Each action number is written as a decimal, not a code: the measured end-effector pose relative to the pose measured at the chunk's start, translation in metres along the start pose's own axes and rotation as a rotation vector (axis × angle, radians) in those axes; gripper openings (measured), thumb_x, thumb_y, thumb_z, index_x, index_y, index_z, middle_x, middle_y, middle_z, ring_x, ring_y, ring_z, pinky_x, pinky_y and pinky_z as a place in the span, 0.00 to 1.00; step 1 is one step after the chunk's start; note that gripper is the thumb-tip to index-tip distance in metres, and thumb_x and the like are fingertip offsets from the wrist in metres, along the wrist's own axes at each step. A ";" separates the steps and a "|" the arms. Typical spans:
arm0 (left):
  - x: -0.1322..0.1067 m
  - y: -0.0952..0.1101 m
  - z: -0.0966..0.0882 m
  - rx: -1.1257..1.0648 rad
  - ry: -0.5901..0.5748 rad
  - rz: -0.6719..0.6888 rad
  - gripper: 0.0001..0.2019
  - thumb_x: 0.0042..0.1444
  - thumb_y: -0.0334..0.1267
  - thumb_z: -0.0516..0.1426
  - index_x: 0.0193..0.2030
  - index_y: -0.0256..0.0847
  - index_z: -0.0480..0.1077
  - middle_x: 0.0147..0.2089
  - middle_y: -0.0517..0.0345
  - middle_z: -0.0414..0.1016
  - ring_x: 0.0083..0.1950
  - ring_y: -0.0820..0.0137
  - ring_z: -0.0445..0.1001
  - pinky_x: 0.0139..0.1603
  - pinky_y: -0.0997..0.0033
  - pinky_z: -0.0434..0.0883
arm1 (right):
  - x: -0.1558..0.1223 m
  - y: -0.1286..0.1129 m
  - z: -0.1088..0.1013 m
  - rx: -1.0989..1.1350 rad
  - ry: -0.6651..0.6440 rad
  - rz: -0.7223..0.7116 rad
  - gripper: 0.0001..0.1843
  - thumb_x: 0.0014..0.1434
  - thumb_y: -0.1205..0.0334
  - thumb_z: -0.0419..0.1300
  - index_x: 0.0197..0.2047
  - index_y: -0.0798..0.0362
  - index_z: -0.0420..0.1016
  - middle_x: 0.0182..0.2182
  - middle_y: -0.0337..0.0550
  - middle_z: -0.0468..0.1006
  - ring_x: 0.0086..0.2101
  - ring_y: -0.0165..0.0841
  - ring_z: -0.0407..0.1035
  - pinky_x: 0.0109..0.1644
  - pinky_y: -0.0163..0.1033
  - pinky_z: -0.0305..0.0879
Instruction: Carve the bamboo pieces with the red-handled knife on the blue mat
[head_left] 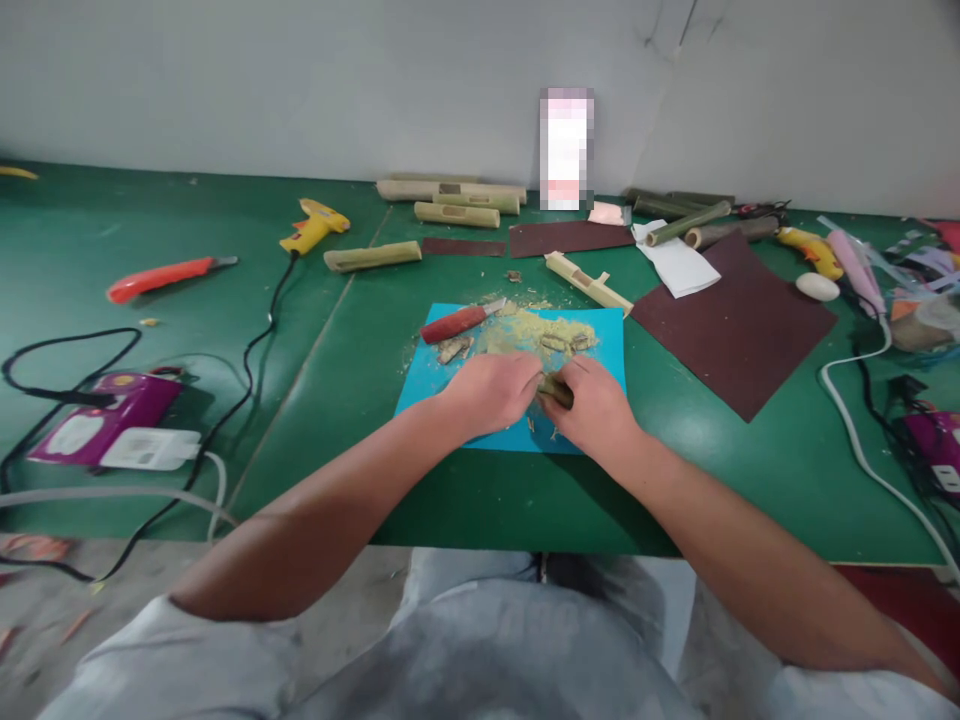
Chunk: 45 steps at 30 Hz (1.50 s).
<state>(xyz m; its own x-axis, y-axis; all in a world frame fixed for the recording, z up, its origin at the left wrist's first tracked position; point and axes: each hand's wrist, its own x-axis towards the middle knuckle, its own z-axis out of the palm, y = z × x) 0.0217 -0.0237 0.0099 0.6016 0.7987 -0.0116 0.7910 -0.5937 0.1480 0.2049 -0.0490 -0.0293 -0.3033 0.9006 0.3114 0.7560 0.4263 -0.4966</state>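
Both my hands meet over a blue sheet (592, 330) on the green table (465, 500). My left hand (491, 392) and my right hand (596, 408) are closed around a short green bamboo piece (556, 390) held between them. Just beyond lie a pile of pale shavings (536, 332), a few small bamboo offcuts (454, 349) and a red-handled knife (459, 322) on the sheet.
Bamboo tubes (457, 200) lie along the back wall. Dark sandpaper sheets (739, 325) are to the right. A yellow glue gun (313, 226), an orange cutter (161, 279), a purple power strip (112, 420) and cables (247, 370) sit to the left; more clutter (922, 300) far right.
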 end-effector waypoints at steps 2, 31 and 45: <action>0.002 0.001 0.000 -0.004 0.018 -0.010 0.15 0.69 0.39 0.47 0.38 0.38 0.71 0.34 0.52 0.75 0.33 0.65 0.72 0.31 0.66 0.59 | 0.001 0.000 0.000 -0.009 -0.006 -0.005 0.11 0.59 0.61 0.60 0.28 0.47 0.60 0.31 0.45 0.70 0.37 0.40 0.66 0.40 0.45 0.63; -0.002 -0.002 -0.012 -0.062 0.007 -0.016 0.12 0.63 0.38 0.51 0.28 0.42 0.63 0.26 0.57 0.67 0.28 0.68 0.63 0.30 0.65 0.50 | 0.000 -0.008 -0.006 0.049 -0.071 0.040 0.14 0.59 0.60 0.62 0.28 0.46 0.59 0.31 0.43 0.70 0.38 0.39 0.64 0.40 0.44 0.62; -0.005 0.003 -0.007 -0.026 0.036 -0.020 0.12 0.66 0.38 0.50 0.32 0.40 0.68 0.29 0.54 0.72 0.30 0.67 0.68 0.30 0.66 0.54 | 0.001 -0.010 -0.006 0.050 -0.090 0.054 0.12 0.59 0.61 0.61 0.29 0.47 0.60 0.32 0.44 0.70 0.38 0.39 0.64 0.40 0.44 0.62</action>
<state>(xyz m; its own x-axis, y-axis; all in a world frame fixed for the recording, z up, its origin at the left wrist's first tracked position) 0.0208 -0.0288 0.0171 0.5805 0.8140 0.0210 0.7996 -0.5748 0.1739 0.2010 -0.0527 -0.0191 -0.3155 0.9253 0.2105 0.7435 0.3789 -0.5511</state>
